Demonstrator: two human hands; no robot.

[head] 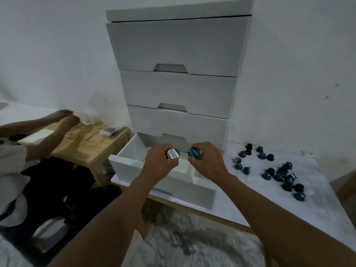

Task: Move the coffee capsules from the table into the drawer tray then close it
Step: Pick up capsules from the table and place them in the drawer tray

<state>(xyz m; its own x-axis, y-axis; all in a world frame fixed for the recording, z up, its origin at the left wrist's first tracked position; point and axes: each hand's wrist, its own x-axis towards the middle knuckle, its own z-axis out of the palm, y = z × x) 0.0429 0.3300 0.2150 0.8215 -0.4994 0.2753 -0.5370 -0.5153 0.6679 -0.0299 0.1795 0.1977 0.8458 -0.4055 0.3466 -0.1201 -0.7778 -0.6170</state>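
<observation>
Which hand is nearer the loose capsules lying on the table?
Right. The right hand is over the open drawer, beside the loose capsules; the left hand is farther, across the drawer.

Left of frame: low wooden bench [90,146], a second person [11,157] seated at it, arms over the top. On it: flat white slab [36,138], crumpled clear bag [88,119], small grey packet [108,131]. White wall [57,54] behind, dark scuffs [336,84] at right. Mottled grey floor [192,239].
</observation>
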